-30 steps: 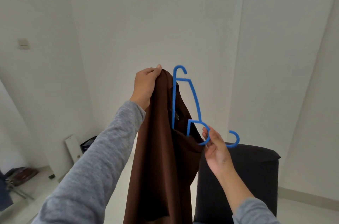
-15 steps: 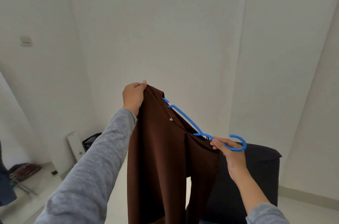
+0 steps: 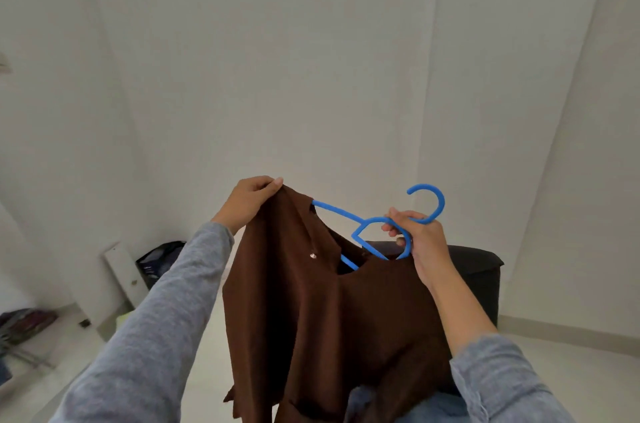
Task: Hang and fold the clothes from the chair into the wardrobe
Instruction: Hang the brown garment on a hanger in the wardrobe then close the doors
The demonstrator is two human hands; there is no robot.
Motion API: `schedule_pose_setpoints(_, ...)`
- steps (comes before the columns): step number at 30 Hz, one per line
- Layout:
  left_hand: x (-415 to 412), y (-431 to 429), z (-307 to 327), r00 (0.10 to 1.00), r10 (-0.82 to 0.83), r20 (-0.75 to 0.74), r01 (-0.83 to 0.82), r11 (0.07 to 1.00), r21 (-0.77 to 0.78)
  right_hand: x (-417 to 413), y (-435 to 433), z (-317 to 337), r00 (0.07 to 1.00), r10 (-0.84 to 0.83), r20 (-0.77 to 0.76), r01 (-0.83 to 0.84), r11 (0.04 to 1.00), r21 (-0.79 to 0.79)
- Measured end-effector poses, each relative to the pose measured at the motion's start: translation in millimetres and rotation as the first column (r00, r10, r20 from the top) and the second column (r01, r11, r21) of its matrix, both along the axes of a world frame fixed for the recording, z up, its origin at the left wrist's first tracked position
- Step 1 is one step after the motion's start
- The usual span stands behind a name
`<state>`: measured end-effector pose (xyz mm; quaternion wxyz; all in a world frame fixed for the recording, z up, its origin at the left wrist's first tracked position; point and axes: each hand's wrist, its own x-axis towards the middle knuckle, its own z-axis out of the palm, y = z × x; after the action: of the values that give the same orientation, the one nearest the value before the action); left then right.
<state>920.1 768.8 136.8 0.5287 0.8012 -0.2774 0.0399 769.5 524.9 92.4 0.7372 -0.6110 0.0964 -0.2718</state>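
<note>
- Here, head view, with the black chair [image 3: 481, 270] as landmark: low at the right, against the white wall [image 3: 311, 76].
- Up and to the left of the chair: left hand [image 3: 251, 203], thumb and curled fingers pinching the top edge of the brown garment [image 3: 329, 318] at one shoulder.
- In front of the chair, covering its left part: the garment, held in the air and draped down from both hands. Long axis top to bottom, neck opening uppermost, a small pale button just below the collar.
- Just above the chair's top edge: right hand [image 3: 420, 242], fingers curled round the looped neck of the blue hanger [image 3: 346, 213], gripping it.
- Above the chair's left end: the hanger's hook, pointing up and to the right past the right hand, its open tip curling back to the left.
- Left of the chair: the hanger's long axis, tilted. One bare arm slopes up-left toward the left hand, its tip just beside the collar. A lower piece passes inside the neck opening.
- Far left of the chair, on the floor by the wall: a white board [image 3: 121, 277] leaning upright, with a dark bag [image 3: 159, 260] just beside it.
- Lower than the chair, toward the bottom edge: grey sleeves [image 3: 166, 318] on both forearms.
</note>
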Motion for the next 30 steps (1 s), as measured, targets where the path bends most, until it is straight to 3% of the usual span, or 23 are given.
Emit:
schedule_pose_setpoints(7,3,-8,-27,0.992,-0.107,-0.071,0.117,0.982,0.152,2,2,2,0.991,0.034,-0.126,-0.048,0.993,-0.105)
schedule_pose_setpoints(14,-8,-45,-64,0.975,-0.223,-0.013,0.216,0.924,0.316,0,-5,-4,0.969,-0.134,-0.208,0.096,0.978,-0.185)
schedule_pose_setpoints(19,-33,-78,-68,0.907,-0.378,0.182,0.233,0.815,0.530,-22,-18,-1,0.962,-0.153,-0.225,0.103,0.970,-0.220)
schedule_pose_setpoints(24,-64,-115,-35,0.825,-0.468,0.316,0.186,0.754,0.630,-52,-29,30,0.956,-0.254,-0.149,0.197,0.927,-0.318)
schedule_pose_setpoints(27,-86,-134,-13,0.771,-0.404,0.493,0.060,0.816,0.575,-78,-36,55,0.941,-0.331,-0.065,0.286,0.886,-0.365)
schedule_pose_setpoints(30,-121,-151,4,0.666,-0.224,0.711,-0.060,0.935,0.351,-113,-41,82,0.930,-0.365,0.044,0.354,0.856,-0.378)
